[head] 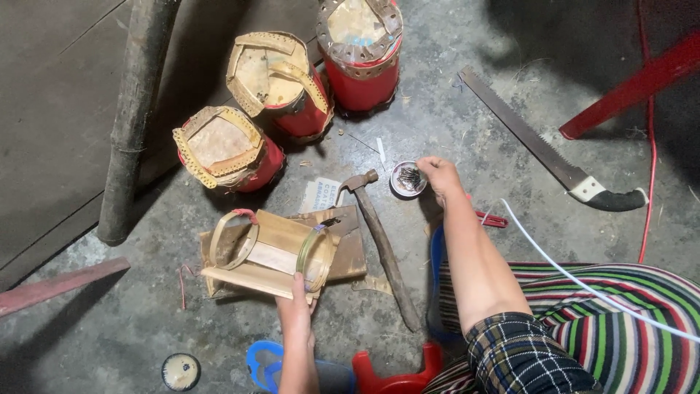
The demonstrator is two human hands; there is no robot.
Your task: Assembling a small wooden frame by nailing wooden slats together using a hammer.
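My left hand grips the near edge of a half-built bamboo drum frame, a slatted wooden piece with a hoop at each end, lying on a wooden board. My right hand reaches forward, fingers pinched at the rim of a small round tin of nails. A hammer with a wooden handle lies on the floor between the two hands, its head next to the tin.
Three red drums with hide tops stand at the back. A hand saw lies to the right, beside a red stool leg. A bamboo pole leans at left. A white hose crosses my lap.
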